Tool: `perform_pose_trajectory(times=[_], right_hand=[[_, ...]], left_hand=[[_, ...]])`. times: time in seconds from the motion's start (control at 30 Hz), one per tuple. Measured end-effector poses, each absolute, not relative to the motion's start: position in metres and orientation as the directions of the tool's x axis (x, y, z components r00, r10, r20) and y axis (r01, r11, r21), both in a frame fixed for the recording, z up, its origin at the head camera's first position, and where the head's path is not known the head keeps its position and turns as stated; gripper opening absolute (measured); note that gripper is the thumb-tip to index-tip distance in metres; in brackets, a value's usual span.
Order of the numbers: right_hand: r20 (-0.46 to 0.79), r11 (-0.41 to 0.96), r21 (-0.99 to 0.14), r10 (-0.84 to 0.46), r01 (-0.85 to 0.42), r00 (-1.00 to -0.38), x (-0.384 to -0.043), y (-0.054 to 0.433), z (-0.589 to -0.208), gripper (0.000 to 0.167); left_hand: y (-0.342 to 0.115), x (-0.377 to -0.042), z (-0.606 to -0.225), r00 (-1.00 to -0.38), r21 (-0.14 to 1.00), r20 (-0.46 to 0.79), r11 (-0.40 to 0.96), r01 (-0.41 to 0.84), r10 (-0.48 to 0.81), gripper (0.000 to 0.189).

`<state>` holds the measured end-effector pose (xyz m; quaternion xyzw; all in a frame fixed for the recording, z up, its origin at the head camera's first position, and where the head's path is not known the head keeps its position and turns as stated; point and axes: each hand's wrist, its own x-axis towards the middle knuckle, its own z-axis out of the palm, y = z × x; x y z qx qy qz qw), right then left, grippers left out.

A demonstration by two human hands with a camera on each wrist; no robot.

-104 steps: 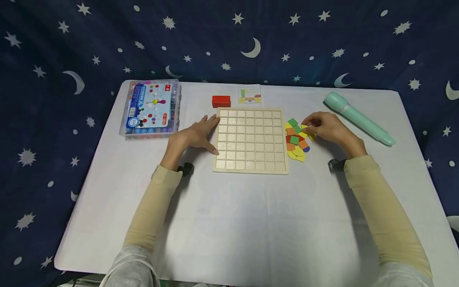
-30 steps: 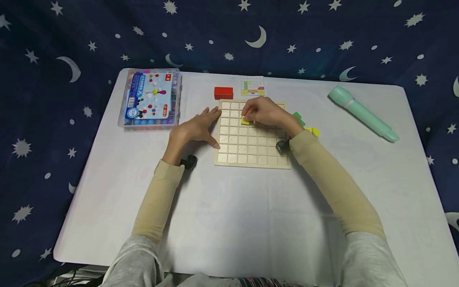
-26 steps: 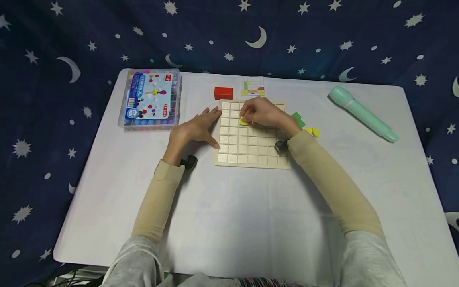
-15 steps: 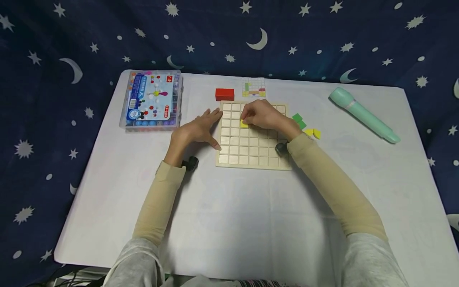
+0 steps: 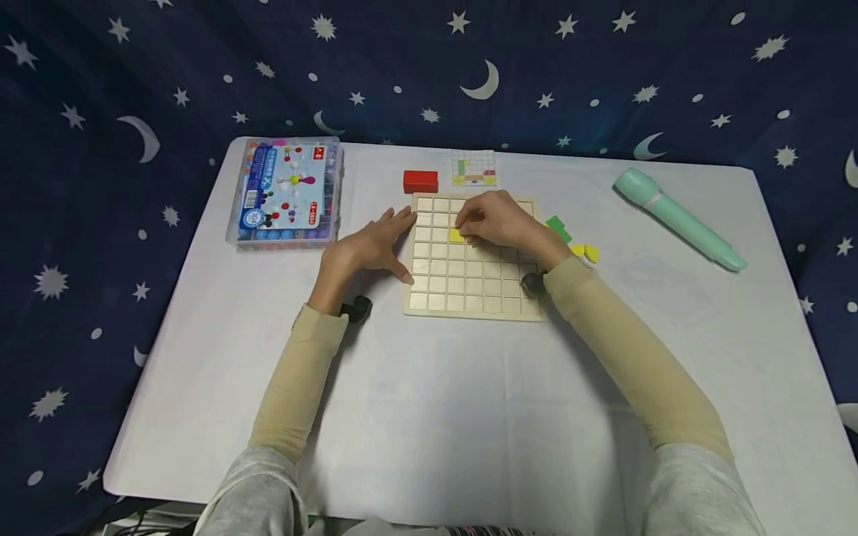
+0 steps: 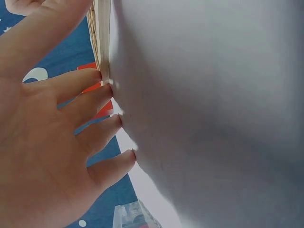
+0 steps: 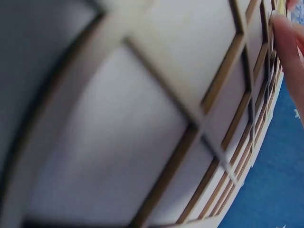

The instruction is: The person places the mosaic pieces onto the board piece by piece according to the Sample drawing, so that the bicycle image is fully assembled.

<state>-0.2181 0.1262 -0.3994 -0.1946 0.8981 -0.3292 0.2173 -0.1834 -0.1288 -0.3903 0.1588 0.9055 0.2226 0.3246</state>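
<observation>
A yellow square tile [image 5: 456,235] lies in a cell of the wooden grid board [image 5: 473,307], in its upper middle. My right hand [image 5: 499,219] has its thumb and fingers curled together at the tile's right side, touching it. In the right wrist view, a fingertip [image 7: 280,23] meets the board beside a bit of yellow. My left hand [image 5: 367,249], fingers spread, rests at the board's left edge; in the left wrist view its straight fingers [image 6: 90,102] reach that edge. Green tiles [image 5: 558,228] and yellow pieces [image 5: 585,252] show past my right wrist, which hides others.
A red block [image 5: 420,182] and a patterned card [image 5: 474,167] sit behind the board. To the left lies a clear plastic case [image 5: 284,192] of coloured beads. A mint green microphone-shaped object [image 5: 679,218] lies at the right.
From the pile of coloured pieces, my right hand has moved left over the board with a yellow tile. It now sits slightly further right, uncovering more of the tile. The left hand stays put.
</observation>
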Motion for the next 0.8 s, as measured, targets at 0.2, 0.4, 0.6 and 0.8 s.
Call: perform_pose_trajectory(times=[0.2,0.4,0.6,0.8], right_hand=[[-0.275,0.727,-0.669,-0.436,-0.155,-0.857,-0.214,0.145,-0.397,0.015],[-0.245,0.738,-0.659,-0.391,-0.143,-0.887,-0.209,0.167,-0.395,0.019],[-0.241,0.752,-0.649,-0.348,-0.117,-0.906,-0.203,0.190,-0.392,0.020],[-0.258,0.755,-0.653,-0.300,-0.063,-0.918,-0.195,0.217,-0.388,0.025]], left_hand=[[-0.127,-0.183,-0.390,-0.738,0.504,-0.518,0.852,0.144,0.432,0.123],[-0.130,-0.182,-0.390,-0.747,0.502,-0.517,0.855,0.131,0.418,0.124],[-0.130,-0.183,-0.390,-0.751,0.501,-0.511,0.855,0.135,0.418,0.123],[-0.128,-0.183,-0.392,-0.749,0.494,-0.509,0.856,0.150,0.425,0.123]])
